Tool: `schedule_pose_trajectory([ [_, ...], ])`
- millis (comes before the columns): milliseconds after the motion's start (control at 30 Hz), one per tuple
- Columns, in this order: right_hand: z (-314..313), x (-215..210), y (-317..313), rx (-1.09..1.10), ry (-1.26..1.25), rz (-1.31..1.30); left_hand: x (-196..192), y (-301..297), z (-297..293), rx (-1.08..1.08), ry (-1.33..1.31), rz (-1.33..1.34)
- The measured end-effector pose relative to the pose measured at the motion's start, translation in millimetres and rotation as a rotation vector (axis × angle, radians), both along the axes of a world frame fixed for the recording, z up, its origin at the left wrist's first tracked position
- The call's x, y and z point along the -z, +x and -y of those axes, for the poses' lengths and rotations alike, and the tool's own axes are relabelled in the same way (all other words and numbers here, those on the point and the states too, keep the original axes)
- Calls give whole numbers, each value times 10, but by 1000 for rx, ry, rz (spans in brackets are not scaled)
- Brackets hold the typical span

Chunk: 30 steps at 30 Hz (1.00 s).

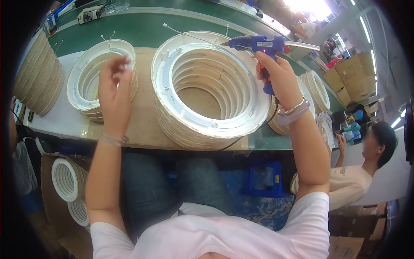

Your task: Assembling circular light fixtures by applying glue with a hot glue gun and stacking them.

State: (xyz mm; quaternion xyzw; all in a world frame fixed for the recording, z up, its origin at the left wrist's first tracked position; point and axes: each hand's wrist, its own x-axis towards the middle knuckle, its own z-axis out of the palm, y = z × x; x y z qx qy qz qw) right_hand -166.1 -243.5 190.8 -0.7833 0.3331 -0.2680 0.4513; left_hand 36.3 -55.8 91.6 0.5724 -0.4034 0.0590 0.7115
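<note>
My right hand [280, 75] is closed round the handle of a blue hot glue gun [258, 44] with an orange trigger. A clear glue stick [302, 45] sticks out of its back, and its nozzle points left, over the far right rim of a large ribbed cylindrical lampshade [185, 134]. Inside that shade's top lies a white ring [213, 125] with small wire ends. My left hand [115, 82] is raised over the right side of a smaller round shade [79, 101]. Its fingers are curled and smeared by motion; a pale spot shows at the fingertips, too blurred to name.
Another tall ribbed shade [41, 77] stands at the far left, and more shades [317, 90] stand behind my right arm. A cardboard box [49, 194] with white ringed shades sits low at left. A blue stool [264, 179] is under the table. A co-worker [351, 181] sits at right.
</note>
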Motion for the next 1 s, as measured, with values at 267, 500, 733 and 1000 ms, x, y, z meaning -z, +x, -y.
schedule_pose_trajectory([
  [267, -32, -29, -8, -11, -10, -12, 690, -331, -204, 59, 49, -197],
  [500, -61, -43, -26, -14, -26, -31, 798, -268, -121, 98, 128, -381],
  [733, -75, -63, -30, -22, -12, -85, 826, -291, -151, 103, 155, -356],
  [1000, -85, -132, -127, -82, 13, -22, 859, -271, -130, 125, 161, -324],
])
